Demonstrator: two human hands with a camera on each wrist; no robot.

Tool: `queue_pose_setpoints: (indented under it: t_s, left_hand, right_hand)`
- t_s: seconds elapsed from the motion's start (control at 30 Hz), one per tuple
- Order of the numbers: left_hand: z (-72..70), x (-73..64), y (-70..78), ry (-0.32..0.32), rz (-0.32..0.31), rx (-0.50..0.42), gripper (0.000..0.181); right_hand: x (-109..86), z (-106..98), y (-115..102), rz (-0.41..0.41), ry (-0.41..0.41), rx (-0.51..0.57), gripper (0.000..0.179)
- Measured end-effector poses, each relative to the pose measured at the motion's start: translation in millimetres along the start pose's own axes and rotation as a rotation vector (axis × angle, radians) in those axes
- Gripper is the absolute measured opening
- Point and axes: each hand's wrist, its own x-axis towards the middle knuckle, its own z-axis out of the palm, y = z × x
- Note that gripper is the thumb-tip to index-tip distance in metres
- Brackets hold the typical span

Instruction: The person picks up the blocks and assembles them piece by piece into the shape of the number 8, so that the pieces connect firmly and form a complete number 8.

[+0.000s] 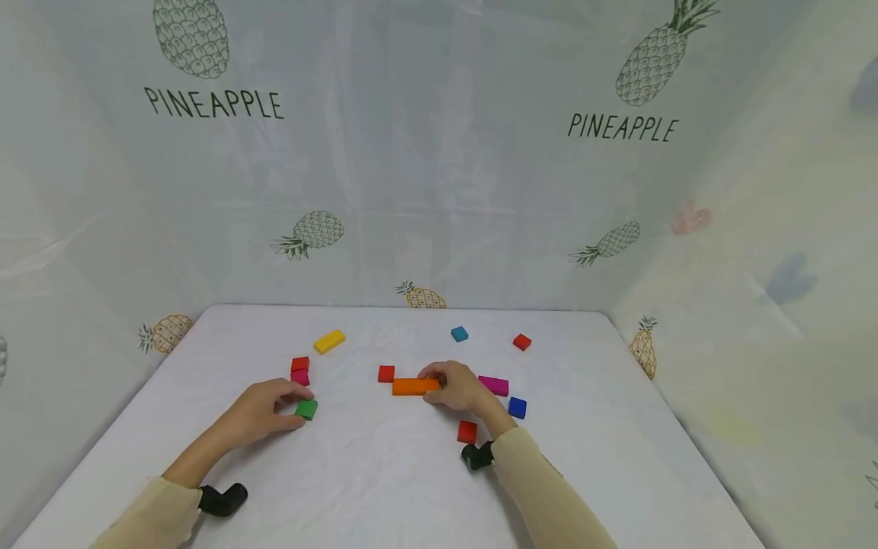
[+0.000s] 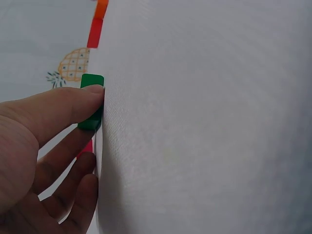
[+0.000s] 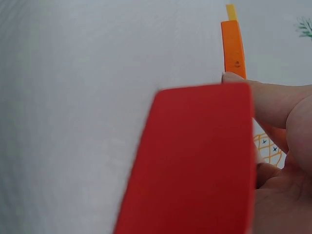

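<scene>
My left hand [image 1: 261, 413] pinches a green block [image 1: 307, 410] at the left of the white table. In the left wrist view the thumb lies across that green block [image 2: 91, 80], with a finger on its other side. Just beyond it are a pink block [image 1: 299, 377] and a red block [image 1: 300, 364], close together. Right of centre, my right hand [image 1: 461, 387] pinches the right end of a long orange block [image 1: 410, 387] between thumb and fingers. A small red block [image 1: 386, 374] sits by its left end. Another red block [image 3: 195, 161] looms large before the right wrist camera.
Behind the right hand lies a magenta block [image 1: 495, 386], with a blue block [image 1: 517, 408] near it. Farther back are a yellow block [image 1: 330, 341], a teal block [image 1: 459, 334] and a red block [image 1: 522, 342]. A pineapple-print curtain [image 1: 425, 168] surrounds the table [image 1: 370, 488].
</scene>
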Motion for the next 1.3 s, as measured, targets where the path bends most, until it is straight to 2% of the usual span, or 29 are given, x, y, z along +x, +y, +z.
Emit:
queue_pose_setpoints:
  t_s: [0.37, 0.57, 0.97, 1.3]
  left_hand:
    - [-0.3, -0.8, 2.6, 0.004, -0.008, 0.001, 0.035]
    - [5.0, 5.0, 6.5, 0.017, 0.026, 0.006, 0.033]
    - [20.3, 21.3, 33.9, 0.016, 0.036, -0.019, 0.032]
    - [35.7, 38.8, 57.9, 0.01, 0.007, -0.063, 0.032]
  right_hand:
    - [0.3, 0.0, -0.8, 0.0, -0.008, 0.003, 0.027]
    - [-0.2, -0.5, -1.4, 0.008, -0.008, 0.006, 0.027]
    - [0.4, 0.5, -2.3, 0.003, -0.01, 0.01, 0.027]
    - [-0.4, 1.1, 0.4, 0.004, -0.001, 0.022, 0.028]
